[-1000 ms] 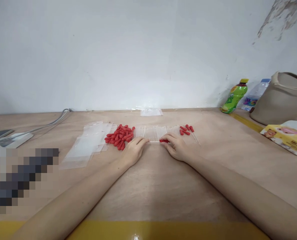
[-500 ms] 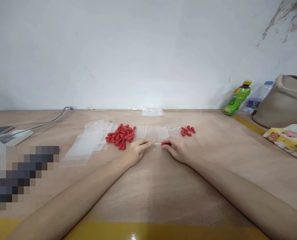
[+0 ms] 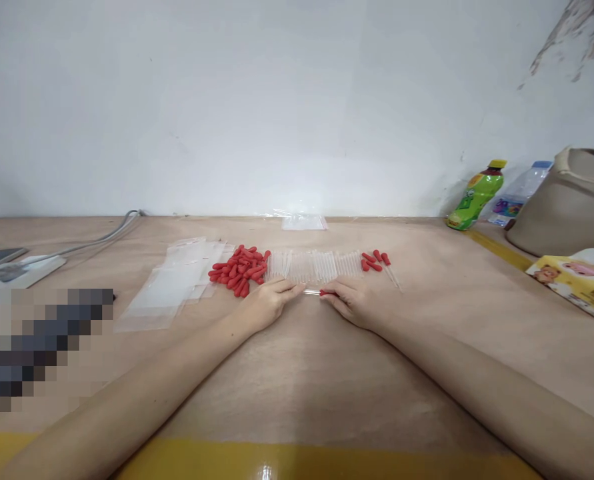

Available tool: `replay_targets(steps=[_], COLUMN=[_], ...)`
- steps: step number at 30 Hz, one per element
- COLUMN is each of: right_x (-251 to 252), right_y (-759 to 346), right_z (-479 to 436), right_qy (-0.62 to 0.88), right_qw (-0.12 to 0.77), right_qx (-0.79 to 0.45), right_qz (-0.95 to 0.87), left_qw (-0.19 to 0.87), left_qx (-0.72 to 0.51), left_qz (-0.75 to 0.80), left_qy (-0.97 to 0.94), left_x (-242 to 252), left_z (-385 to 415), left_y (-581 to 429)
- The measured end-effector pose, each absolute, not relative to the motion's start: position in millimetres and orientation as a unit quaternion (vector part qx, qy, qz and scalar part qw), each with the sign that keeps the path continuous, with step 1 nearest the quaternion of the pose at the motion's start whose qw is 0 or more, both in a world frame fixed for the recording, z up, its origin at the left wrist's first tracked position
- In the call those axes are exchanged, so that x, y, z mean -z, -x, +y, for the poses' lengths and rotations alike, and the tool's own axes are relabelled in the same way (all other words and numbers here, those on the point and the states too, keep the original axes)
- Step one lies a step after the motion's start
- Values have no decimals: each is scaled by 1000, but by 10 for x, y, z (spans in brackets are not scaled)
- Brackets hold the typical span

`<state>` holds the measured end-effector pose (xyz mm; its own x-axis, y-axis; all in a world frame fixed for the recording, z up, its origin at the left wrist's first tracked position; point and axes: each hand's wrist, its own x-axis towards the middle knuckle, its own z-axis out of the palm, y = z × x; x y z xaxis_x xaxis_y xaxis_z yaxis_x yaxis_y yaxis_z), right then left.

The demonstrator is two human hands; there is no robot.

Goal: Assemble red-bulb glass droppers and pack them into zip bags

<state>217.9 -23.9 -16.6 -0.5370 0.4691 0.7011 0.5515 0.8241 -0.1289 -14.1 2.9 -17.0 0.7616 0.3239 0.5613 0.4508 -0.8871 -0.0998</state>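
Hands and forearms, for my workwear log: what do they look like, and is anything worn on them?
The left hand and right hand are ungloved, with no watch or bracelet at either wrist. The left forearm and right forearm are bare, with no sleeve showing. Rings: too small to tell.

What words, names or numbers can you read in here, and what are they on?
None can be read clearly.
Yellow packet: dark lettering, too blurred to read.
Green bottle: label marks too small and blurred.
Clear bottle with the blue cap: label too blurred.
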Motion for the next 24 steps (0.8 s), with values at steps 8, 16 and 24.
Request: replay_targets(steps=[8,16,24], right_x=[225,136,215], right_y=[-2171,-2146,-2139], right_z=[-208,-196,-207], right_qy=[313,399,364], right_qw=[377,426,407], right_qx=[27,-171,-134], right_qz=[-871,-794,-827], left_qw=[136,12,8], left_qx=[272,392,394], left_qz=[-198,-235,-233], left_qy=[932,890,889], left_x=[136,136,131], left_z=[-21,-22,-53], left_y=[118,107,97])
